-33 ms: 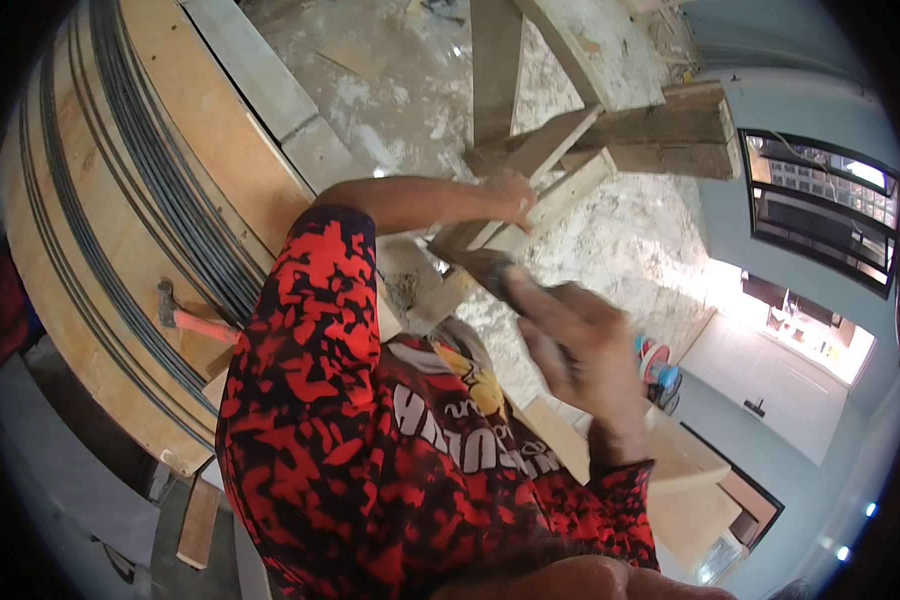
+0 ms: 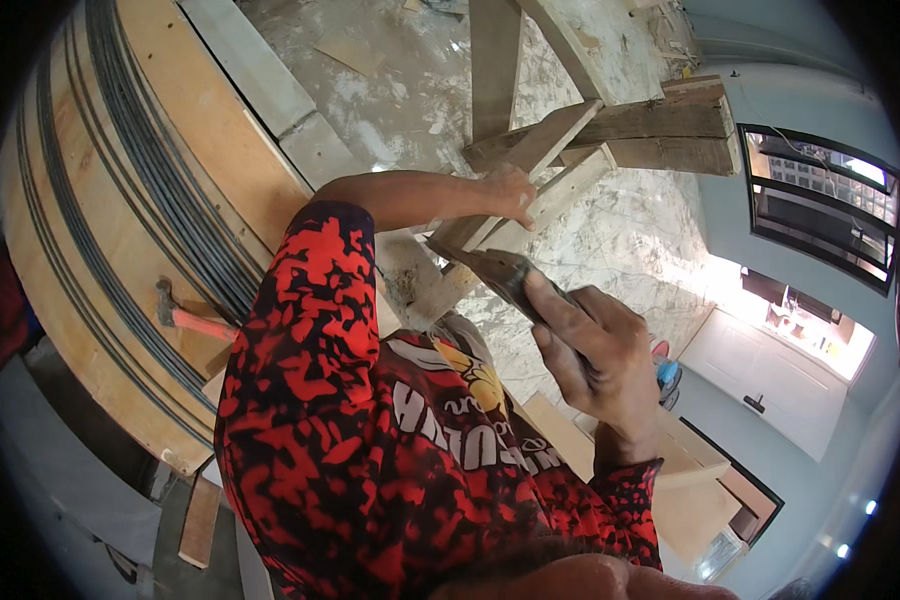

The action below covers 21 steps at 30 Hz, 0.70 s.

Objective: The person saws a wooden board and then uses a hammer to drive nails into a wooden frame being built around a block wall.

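Dark hand tool (image 2: 510,283): held in the right hand (image 2: 598,350), off to the right of the plywood panel (image 2: 100,230), above the pale, patchy floor (image 2: 625,225). Long axis ran slantwise, from the right hand up-left; the far end pointed at the lower-left ends of the boards. Contact there: couldn't tell. Exact kind of tool also unclear.

Right hand was closed round it, index finger along its top side. Left hand (image 2: 508,192) was on the upper light board (image 2: 558,142), fingers bent down over it; couldn't tell if it was clamped underneath.

That board's long axis ran lower left to upper right, crossing the tool's line. A lower light board (image 2: 573,187) lay just beside it, roughly parallel. A thick weathered beam (image 2: 660,135) stretched off to the right behind them.

On the panel: dark rods (image 2: 175,175) in long bundles, roughly following its long edges; hammer (image 2: 198,322), head away from the person, orange handle toward the red-and-black sleeve (image 2: 305,300), near the panel's sleeve-side edge.
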Tool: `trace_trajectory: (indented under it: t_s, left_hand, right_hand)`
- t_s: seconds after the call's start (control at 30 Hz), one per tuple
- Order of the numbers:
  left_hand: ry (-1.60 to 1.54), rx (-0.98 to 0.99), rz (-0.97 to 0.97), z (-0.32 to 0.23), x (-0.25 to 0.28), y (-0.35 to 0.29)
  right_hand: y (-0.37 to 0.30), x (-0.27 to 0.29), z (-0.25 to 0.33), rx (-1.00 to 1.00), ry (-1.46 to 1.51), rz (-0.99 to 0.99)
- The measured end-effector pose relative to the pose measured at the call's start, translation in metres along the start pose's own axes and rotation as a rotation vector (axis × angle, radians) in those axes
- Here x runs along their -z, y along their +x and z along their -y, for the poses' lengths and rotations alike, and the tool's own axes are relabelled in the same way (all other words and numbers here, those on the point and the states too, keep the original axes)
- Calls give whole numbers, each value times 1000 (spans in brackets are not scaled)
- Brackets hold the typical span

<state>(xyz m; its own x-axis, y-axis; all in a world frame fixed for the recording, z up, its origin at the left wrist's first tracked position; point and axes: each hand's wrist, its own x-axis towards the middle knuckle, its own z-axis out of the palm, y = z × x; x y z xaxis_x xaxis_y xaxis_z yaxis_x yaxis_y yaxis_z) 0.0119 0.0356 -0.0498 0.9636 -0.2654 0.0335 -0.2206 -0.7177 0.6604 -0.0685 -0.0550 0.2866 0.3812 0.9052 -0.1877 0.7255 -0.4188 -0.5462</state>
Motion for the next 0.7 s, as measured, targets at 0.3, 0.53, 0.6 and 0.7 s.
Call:
trace_trajectory:
  t_s: [0.3, 0.53, 0.6, 0.7]
  left_hand:
    - [-54, -74, 17, -17, -8, 12]
    - [-49, 0, 227, -28, 1, 15]
    - [-95, -88, 108, -18, -7, 19]
    - [-29, -60, 92, -22, -15, 14]
  right_hand:
    - [4, -49, -17, -45, -95, -39]
    - [6, -82, -32, -71, -29, -149]
    - [21, -104, -54, -46, -68, -168]
    - [3, -54, -18, -47, -58, -43]
